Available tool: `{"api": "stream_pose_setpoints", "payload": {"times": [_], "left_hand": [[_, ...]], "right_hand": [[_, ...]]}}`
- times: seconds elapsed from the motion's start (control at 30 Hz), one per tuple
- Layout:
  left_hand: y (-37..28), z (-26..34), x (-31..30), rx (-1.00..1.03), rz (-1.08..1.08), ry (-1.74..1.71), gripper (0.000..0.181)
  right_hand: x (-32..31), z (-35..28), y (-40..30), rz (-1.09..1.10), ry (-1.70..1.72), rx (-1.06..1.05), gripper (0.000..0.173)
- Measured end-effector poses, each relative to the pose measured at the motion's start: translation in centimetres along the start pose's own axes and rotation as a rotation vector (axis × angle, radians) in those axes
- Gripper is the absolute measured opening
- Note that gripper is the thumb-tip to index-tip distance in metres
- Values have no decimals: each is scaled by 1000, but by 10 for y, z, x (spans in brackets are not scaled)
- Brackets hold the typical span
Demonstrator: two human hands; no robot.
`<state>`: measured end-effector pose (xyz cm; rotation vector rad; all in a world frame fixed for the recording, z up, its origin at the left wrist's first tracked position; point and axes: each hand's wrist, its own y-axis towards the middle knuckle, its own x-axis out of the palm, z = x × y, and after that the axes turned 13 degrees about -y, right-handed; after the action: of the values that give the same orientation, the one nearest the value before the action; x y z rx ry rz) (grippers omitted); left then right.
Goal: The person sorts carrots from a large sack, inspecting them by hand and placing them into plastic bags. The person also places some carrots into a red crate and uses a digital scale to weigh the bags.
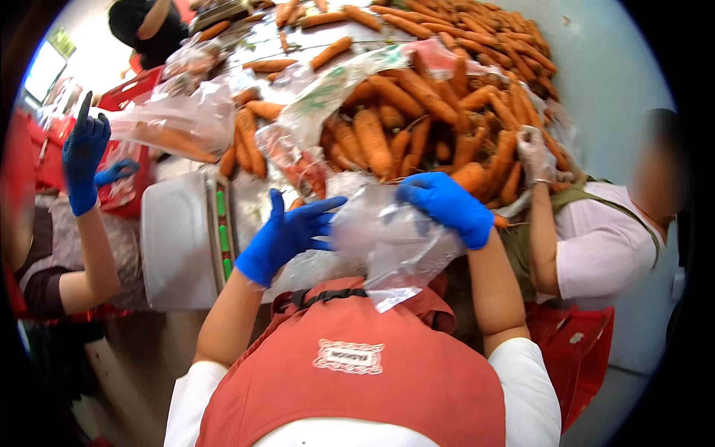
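Note:
My right hand (447, 207), in a blue glove, grips the upper edge of a clear plastic bag (402, 240) that hangs in front of my red apron (346, 396). My left hand (293, 234), also gloved in blue, is spread with its fingertips close to the bag's left side; whether they touch it is unclear. Just beyond the bag lies a big heap of carrots (374, 142) on an opened printed plastic sack (329, 95). Left of that heap, a clear bag with red printing (296, 159) rests on the table.
A scale (179, 240) with green buttons stands at left, near bagged carrots (179, 134) and a red crate (131, 89). One co-worker's blue gloves (86, 156) are at far left; another's gloved hand (533, 151) touches the carrots at right. A red crate (575, 346) stands at lower right.

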<state>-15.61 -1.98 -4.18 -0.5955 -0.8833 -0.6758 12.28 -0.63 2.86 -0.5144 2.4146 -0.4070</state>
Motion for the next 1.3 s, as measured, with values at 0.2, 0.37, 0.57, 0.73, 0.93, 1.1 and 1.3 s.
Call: {"api": "stream_pose_setpoints", "payload": {"times": [0.2, 0.37, 0.57, 0.73, 0.93, 1.1, 1.3], "left_hand": [[1, -7, 15, 81, -180, 461, 97], [12, -13, 23, 54, 269, 777, 51], [16, 6, 1, -149, -176, -414, 57], [7, -11, 15, -149, -42, 282, 61], [23, -15, 14, -166, 296, 465, 16], [5, -34, 19, 165, 554, 128, 18], [-8, -55, 48, 206, 577, 106, 15]], "right_hand": [[-1, 9, 10, -100, -44, -26, 31], [-2, 17, 17, -137, -3, -54, 32], [-1, 34, 19, -94, -53, -48, 30], [-4, 38, 28, -65, -105, -30, 27], [-15, 33, 35, 679, -604, -412, 24], [26, -9, -32, 198, 187, -329, 16], [103, -20, -28, -239, -195, -155, 33]]}}
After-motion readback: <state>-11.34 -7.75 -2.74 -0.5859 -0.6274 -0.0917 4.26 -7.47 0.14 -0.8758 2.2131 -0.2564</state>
